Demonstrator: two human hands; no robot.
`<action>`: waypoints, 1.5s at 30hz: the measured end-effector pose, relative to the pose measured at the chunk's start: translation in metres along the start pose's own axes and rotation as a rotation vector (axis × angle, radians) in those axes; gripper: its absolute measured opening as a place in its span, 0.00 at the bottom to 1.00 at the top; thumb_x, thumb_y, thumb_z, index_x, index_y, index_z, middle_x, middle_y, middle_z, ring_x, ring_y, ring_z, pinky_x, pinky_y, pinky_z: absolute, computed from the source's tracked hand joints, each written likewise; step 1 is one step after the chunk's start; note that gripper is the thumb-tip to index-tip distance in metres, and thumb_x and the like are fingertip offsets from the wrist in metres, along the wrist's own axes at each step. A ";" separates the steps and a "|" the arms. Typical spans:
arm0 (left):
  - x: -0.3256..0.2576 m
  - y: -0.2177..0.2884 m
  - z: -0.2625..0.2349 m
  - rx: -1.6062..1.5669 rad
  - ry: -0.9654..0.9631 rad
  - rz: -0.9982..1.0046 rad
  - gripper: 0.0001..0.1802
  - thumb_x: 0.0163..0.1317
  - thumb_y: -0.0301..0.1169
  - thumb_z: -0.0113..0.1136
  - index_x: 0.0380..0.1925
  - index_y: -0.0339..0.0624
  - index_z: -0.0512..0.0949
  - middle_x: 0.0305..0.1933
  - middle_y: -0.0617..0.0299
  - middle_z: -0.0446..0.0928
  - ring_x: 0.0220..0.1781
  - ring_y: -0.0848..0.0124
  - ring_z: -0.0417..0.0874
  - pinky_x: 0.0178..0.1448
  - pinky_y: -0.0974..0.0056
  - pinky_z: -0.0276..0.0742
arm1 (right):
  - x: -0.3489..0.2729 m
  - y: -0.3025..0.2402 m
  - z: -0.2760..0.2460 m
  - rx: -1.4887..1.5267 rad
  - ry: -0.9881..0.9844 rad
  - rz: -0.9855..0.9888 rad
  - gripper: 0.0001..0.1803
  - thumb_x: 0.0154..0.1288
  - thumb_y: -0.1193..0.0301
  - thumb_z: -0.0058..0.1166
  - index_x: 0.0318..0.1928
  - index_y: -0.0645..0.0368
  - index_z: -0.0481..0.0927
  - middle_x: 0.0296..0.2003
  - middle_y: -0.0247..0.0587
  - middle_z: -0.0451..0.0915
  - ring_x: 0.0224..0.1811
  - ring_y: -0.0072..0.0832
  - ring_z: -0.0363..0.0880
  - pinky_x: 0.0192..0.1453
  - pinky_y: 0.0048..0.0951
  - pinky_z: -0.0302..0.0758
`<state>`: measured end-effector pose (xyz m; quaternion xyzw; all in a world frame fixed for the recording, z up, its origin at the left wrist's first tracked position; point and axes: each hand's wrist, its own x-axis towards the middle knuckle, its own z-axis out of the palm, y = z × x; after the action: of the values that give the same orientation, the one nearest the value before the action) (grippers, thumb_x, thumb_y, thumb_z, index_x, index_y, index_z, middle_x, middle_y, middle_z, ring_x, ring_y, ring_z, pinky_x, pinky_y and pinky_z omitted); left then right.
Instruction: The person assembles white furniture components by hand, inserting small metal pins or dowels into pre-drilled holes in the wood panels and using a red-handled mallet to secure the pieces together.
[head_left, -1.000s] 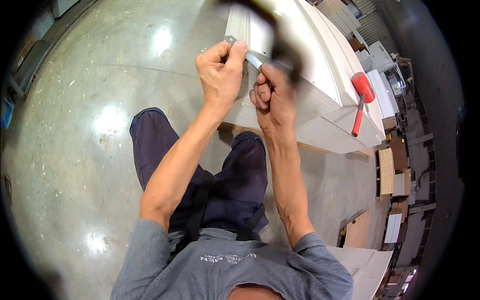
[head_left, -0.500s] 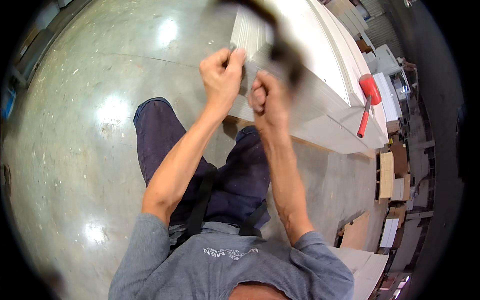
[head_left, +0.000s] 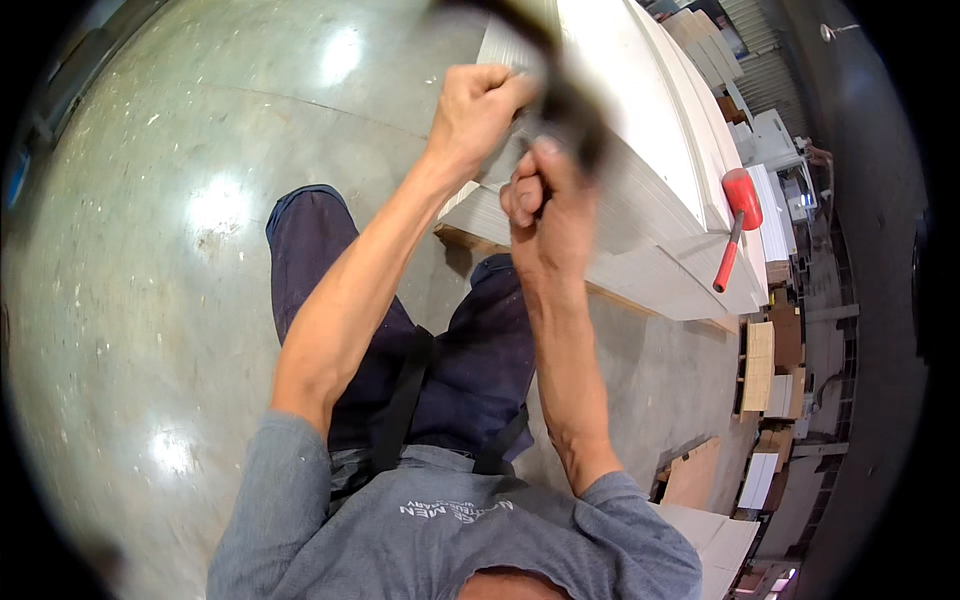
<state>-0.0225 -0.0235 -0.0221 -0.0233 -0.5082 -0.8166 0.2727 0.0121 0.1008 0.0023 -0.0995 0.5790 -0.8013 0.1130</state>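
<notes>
Both hands have shifted slightly up and toward the stack since the earlier frame, and the dark blurred thing now crosses further over the right knuckles. Largest first: polished concrete floor [head_left: 170,230] fills the left side, glare spots on it. Stack of white panels [head_left: 640,130] sits upper right on a wooden pallet [head_left: 470,240], its near corner just beyond the hands. Person's legs in dark blue trousers [head_left: 320,290] stand right beside that corner; grey shirt [head_left: 440,530] at the bottom edge, black straps hanging from the waist. Smaller boards and cardboard pieces [head_left: 760,365] lie on the floor at right, well apart from the hands. Red mallet [head_left: 738,225] rests on top of the stack near its right edge, untouched. Left hand [head_left: 475,105] is curled into a fist against the stack's corner, fingers clenched; what it pinches is hidden. Right hand [head_left: 545,205] is also fisted, just below and beside the left, thumb up. Dark strap-like thing [head_left: 560,95] runs across between the two fists, motion-blurred; cannot tell what it is, or which hand actually grips it.
</notes>
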 end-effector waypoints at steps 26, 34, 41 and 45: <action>-0.038 -0.037 -0.011 0.212 0.239 0.140 0.22 0.65 0.34 0.61 0.14 0.38 0.68 0.16 0.76 0.61 0.21 0.84 0.58 0.23 0.69 0.52 | 0.008 0.040 -0.033 -0.110 0.043 0.101 0.16 0.68 0.67 0.56 0.22 0.59 0.77 0.13 0.31 0.69 0.11 0.17 0.60 0.16 0.20 0.56; -0.059 -0.113 -0.055 0.058 0.229 -0.137 0.21 0.60 0.30 0.63 0.11 0.43 0.67 0.14 0.74 0.61 0.19 0.83 0.58 0.22 0.69 0.51 | -0.004 0.111 -0.045 -0.163 0.114 0.267 0.15 0.69 0.66 0.54 0.24 0.59 0.77 0.14 0.30 0.69 0.13 0.17 0.62 0.16 0.21 0.56; -0.035 -0.052 -0.055 -0.065 0.074 -0.245 0.19 0.59 0.30 0.65 0.12 0.46 0.70 0.15 0.74 0.63 0.19 0.81 0.61 0.24 0.71 0.55 | -0.009 0.081 -0.010 -0.017 0.032 0.169 0.17 0.71 0.63 0.52 0.26 0.60 0.76 0.15 0.31 0.69 0.15 0.18 0.62 0.19 0.21 0.57; -0.019 -0.020 -0.036 -0.013 0.101 -0.142 0.18 0.60 0.31 0.64 0.14 0.44 0.71 0.16 0.73 0.63 0.20 0.81 0.63 0.25 0.71 0.57 | -0.007 0.053 -0.003 -0.077 -0.078 0.162 0.19 0.71 0.61 0.51 0.28 0.62 0.78 0.16 0.31 0.70 0.16 0.19 0.63 0.21 0.24 0.59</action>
<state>-0.0067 -0.0388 -0.0617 0.0521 -0.4887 -0.8374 0.2390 0.0211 0.0894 -0.0488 -0.0878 0.6105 -0.7623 0.1963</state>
